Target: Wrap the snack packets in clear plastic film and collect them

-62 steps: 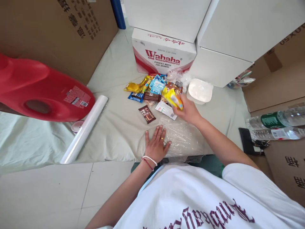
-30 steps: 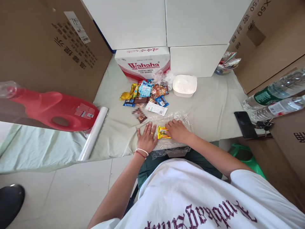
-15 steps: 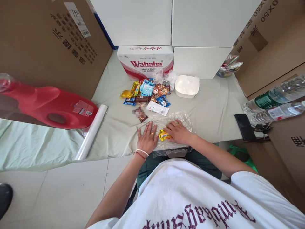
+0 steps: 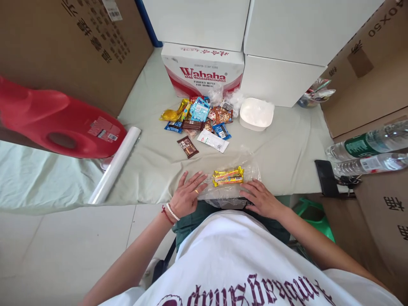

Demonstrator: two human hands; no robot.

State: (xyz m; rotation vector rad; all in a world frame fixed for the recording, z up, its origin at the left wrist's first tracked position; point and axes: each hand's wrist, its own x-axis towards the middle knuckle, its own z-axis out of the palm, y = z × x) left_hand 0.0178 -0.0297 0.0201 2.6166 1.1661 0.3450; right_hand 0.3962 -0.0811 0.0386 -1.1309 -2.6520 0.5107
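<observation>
Yellow-wrapped snack bars [image 4: 228,176] lie side by side on a sheet of clear plastic film [image 4: 251,163] at the table's front edge. My left hand [image 4: 188,192], a beaded bracelet at its wrist, rests with its fingers stretched out over the film's left side. On the other side, my right hand [image 4: 262,199] lies just right of the bars, fingers extended on the film and thumb lower by the table edge. Neither hand touches the bars. Part of the film hangs over the edge toward my lap.
A brown cocoa packet [image 4: 188,147], a white packet [image 4: 213,140] and a pile of wrapped snacks [image 4: 199,112] lie behind. Beyond are a white bowl [image 4: 256,114] and a Wahaha carton [image 4: 204,72]. A film roll [image 4: 116,165] and red jug [image 4: 63,123] are left; bottles [image 4: 366,146] and a phone [image 4: 327,177] right.
My right hand has come off the yellow bars and moved right and nearer to me, uncovering them. My left hand has shifted left and toward me. The camera view has shifted a little.
</observation>
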